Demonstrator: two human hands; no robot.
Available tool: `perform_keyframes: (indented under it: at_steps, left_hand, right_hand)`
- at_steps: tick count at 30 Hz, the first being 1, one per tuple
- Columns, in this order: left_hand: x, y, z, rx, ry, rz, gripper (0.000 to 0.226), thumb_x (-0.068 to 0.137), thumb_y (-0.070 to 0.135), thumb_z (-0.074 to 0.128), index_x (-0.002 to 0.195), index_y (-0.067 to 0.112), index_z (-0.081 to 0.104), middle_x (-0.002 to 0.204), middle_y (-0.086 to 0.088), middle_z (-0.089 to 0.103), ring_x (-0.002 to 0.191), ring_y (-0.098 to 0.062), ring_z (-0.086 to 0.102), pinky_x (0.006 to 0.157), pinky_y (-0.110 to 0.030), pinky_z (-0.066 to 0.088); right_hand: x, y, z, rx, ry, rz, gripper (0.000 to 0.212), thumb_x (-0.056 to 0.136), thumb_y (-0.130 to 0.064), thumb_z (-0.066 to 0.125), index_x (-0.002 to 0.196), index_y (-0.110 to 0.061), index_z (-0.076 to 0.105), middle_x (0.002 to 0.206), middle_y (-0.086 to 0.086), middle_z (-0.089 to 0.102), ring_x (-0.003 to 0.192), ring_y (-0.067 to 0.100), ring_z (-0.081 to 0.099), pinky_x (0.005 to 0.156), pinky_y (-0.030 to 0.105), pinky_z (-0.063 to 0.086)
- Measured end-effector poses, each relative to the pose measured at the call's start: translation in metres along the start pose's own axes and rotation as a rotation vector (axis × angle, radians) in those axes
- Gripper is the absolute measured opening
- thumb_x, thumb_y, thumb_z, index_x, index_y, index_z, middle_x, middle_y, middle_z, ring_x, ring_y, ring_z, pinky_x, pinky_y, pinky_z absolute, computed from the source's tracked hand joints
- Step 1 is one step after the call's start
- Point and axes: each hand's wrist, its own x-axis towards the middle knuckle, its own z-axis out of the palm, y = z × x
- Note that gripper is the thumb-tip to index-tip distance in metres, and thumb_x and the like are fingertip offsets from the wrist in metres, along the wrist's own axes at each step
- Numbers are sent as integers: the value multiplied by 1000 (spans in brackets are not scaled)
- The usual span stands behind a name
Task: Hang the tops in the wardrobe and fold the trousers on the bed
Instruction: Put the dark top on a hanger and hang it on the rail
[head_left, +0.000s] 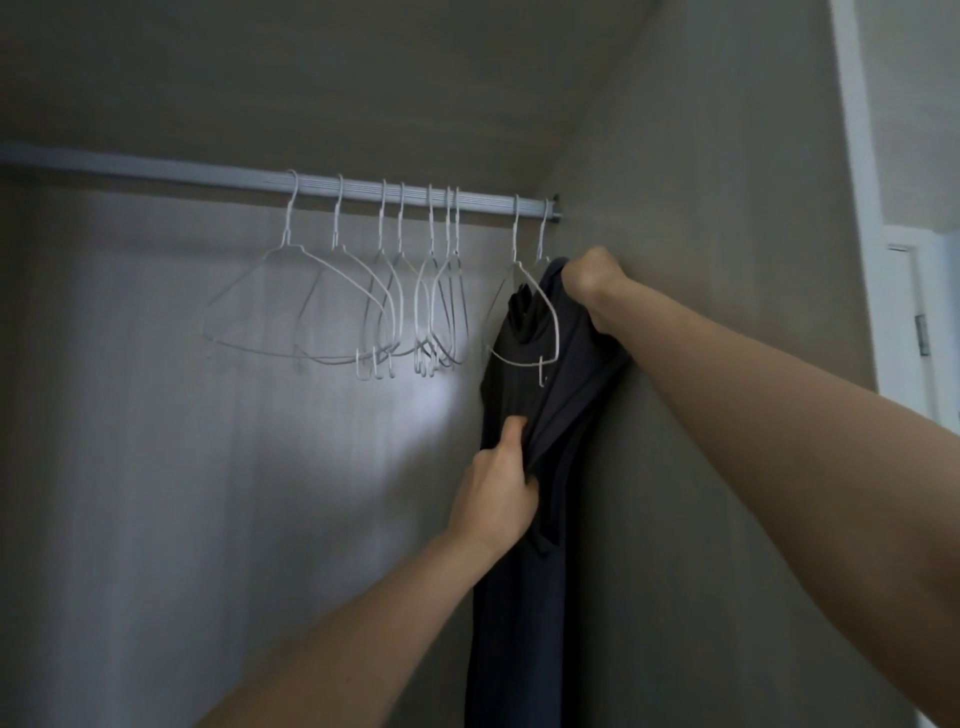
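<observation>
Dark navy top (524, 415) hangs at the far right end of the wardrobe rail (260, 179), close against the wardrobe's right side wall (701, 364). Its upper part sits bunched just below the rail, and its long body drops straight down past the bottom edge of the view. A white wire hanger (535, 312) lies across the front of the upper fabric, its hook over the rail; a 2nd hook (542, 231) sits just beside it on the right, and whether the top is threaded on either hanger cannot be told.

The right hand (592, 278) reaches up to the top's highest point, fingers curled and clenched around a fold of the fabric there, knuckles close to the side wall. The left hand (493, 493) is lower down, grasping a gathered fold at the garment's middle, with the thumb pressed on the front of the cloth and the fingers tucked behind it. Both forearms are bare.

Further left along the rail hang 7 bare white wire hangers (384, 306), the nearest ones bunched together and the leftmost ones spread wider apart, all well apart from the top. Behind them the wardrobe's pale back panel (208, 441) catches a soft patch of light. At the far right edge, a white door frame (857, 182) stands outside the wardrobe.
</observation>
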Motion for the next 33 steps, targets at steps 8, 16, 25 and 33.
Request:
perform_keyframes:
  at_steps: [8, 16, 25, 33]
  left_hand:
    - [-29, 2, -5, 13, -51, -39, 37, 87, 9, 55, 123, 14, 46, 99, -14, 69, 91, -35, 65, 77, -46, 53]
    - [-68, 29, -21, -7, -57, -70, 32, 90, 13, 55, 120, 8, 49, 99, -19, 67, 93, -39, 63, 79, -46, 52]
    - [-143, 43, -55, 3, 31, -43, 39, 93, 19, 54, 132, 20, 50, 94, 15, 65, 85, -21, 67, 79, -39, 54]
    - [-249, 58, -118, 136, 80, -170, 28, 91, 15, 57, 118, 23, 55, 87, 10, 65, 74, -7, 61, 77, -33, 49]
  right_hand:
    - [-21, 0, -3, -206, 72, -115, 27, 92, -23, 57, 99, 2, 64, 110, 21, 63, 106, 38, 59, 80, 34, 45]
    - [-104, 7, -26, -298, 107, -222, 38, 89, -10, 49, 125, 4, 43, 128, 24, 51, 117, 41, 49, 92, 38, 41]
    - [-246, 51, -45, -442, -26, -572, 57, 90, -14, 51, 143, -6, 32, 144, 11, 37, 128, 31, 40, 106, 38, 37]
    - [-342, 85, -35, -278, -324, -632, 50, 96, -20, 48, 143, -9, 34, 141, 5, 44, 131, 19, 38, 108, 27, 30]
